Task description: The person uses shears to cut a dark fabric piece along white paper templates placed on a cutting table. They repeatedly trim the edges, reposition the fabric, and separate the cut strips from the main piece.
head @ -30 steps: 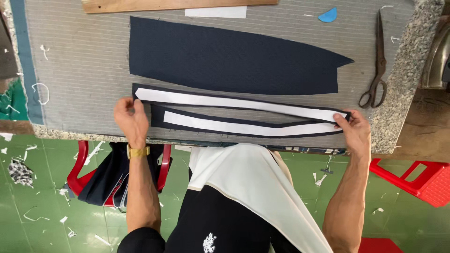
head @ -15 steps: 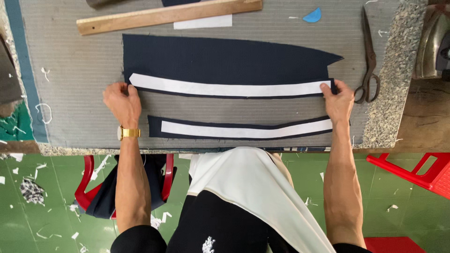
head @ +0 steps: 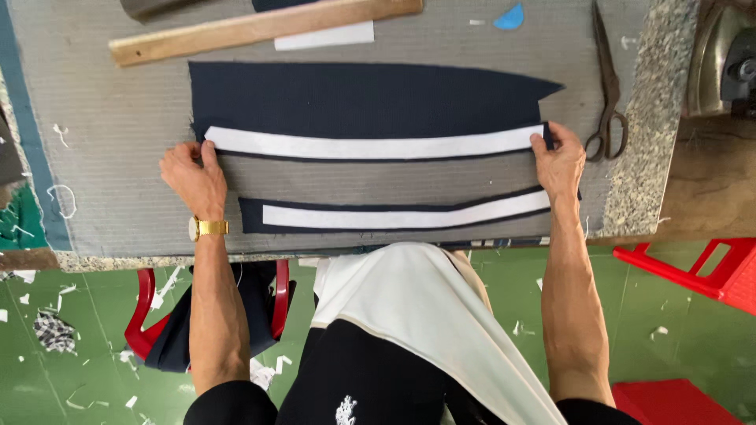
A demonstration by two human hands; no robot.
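Here, in the head view, a long white strip [head: 376, 145] backed by dark navy cloth lies stretched across the grey table [head: 118, 126], and the person holds it at both ends. The left hand [head: 193, 169] rests at the strip's left end, fingers curled down onto the corner, apparently pinching it, though the grip itself is partly hidden. The right hand [head: 559, 161] pinches the right end between thumb and fingers. The strip runs straight between the two hands, lying along the lower edge of a large navy fabric piece [head: 362, 98] and overlapping it. Nearer the person, just below the hands, a second navy strip with a white band [head: 405, 215] lies flat and untouched. A wooden ruler [head: 260, 30] sits at the far side, and dark scissors [head: 608, 86] lie just right of the right hand.
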